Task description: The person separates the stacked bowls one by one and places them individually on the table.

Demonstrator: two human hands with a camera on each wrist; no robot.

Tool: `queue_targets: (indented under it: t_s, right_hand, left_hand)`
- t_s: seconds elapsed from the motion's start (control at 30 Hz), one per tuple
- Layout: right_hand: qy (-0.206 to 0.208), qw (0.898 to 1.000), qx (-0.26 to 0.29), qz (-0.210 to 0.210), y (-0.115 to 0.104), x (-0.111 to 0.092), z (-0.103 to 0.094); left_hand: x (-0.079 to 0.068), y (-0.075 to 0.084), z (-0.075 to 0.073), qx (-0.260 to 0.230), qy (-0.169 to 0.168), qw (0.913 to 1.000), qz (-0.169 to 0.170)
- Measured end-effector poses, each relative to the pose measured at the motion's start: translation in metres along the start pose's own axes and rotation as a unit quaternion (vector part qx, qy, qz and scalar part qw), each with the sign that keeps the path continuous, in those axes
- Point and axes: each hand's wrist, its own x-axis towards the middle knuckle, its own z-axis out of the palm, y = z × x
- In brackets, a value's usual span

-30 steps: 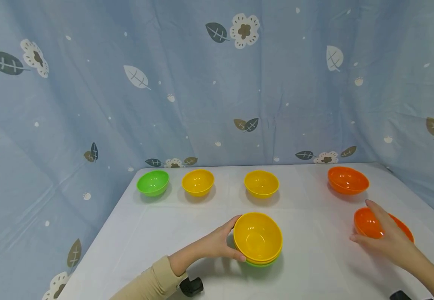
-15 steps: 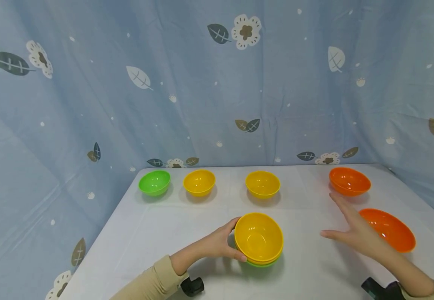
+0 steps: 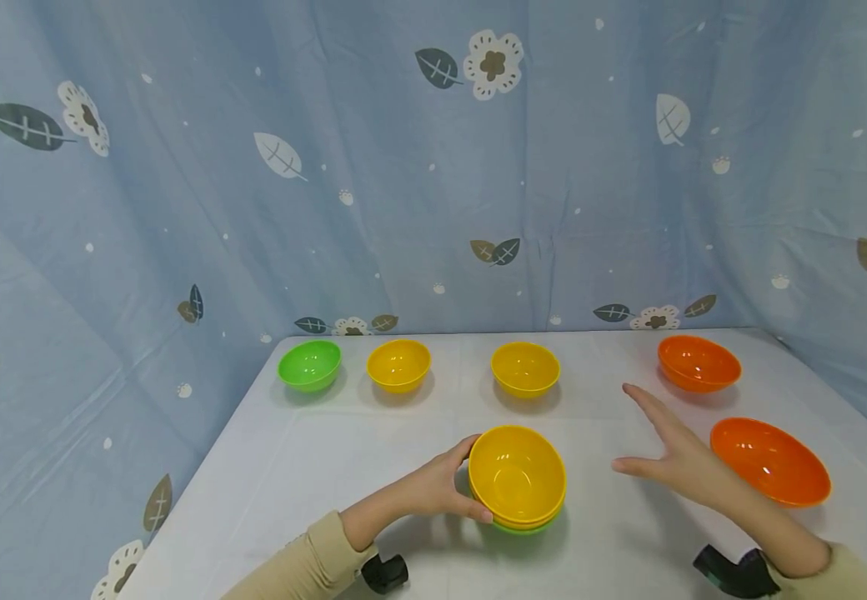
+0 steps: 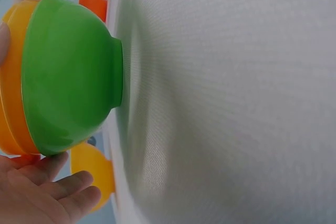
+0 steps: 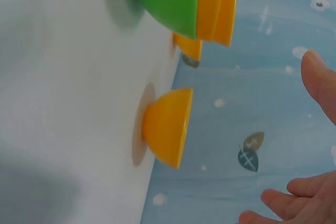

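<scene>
My left hand (image 3: 437, 492) grips a stack of bowls from its left side, thumb in front and fingers behind. Yellow bowls (image 3: 516, 475) form the top of this stack, nested in a green bowl (image 4: 68, 77) whose foot is at the table surface. To the right, my right hand (image 3: 674, 454) hovers over the table with thumb and fingers spread, holding nothing. It is between the stack and a wide orange bowl (image 3: 771, 462). In the right wrist view, the right thumb (image 5: 319, 82) stands well apart from its fingers.
Along the back of the white table (image 3: 291, 500) stand a green bowl (image 3: 309, 367), a yellow bowl (image 3: 398, 367), another yellow bowl (image 3: 525, 370) and an orange bowl (image 3: 699, 364). A blue patterned curtain (image 3: 373, 167) hangs behind and at the sides.
My right hand has moved left, away from the near orange bowl and closer to the stack, its fingers still spread. The left hand and the stack have stayed in place.
</scene>
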Motion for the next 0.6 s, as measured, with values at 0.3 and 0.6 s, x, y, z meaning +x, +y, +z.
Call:
queue_targets:
  t_s: [0.3, 0.6]
  right_hand:
    - [-0.011, 0.999, 0.028, -0.031, -0.01, 0.005, 0.011]
    - [-0.04, 0.996, 0.059, -0.046, -0.019, 0.008, 0.024]
  left_hand:
    - [0.001, 0.0, 0.0, 0.002, 0.003, 1.0, -0.003]
    - [0.0, 0.002, 0.001, 0.005, 0.006, 1.0, -0.002]
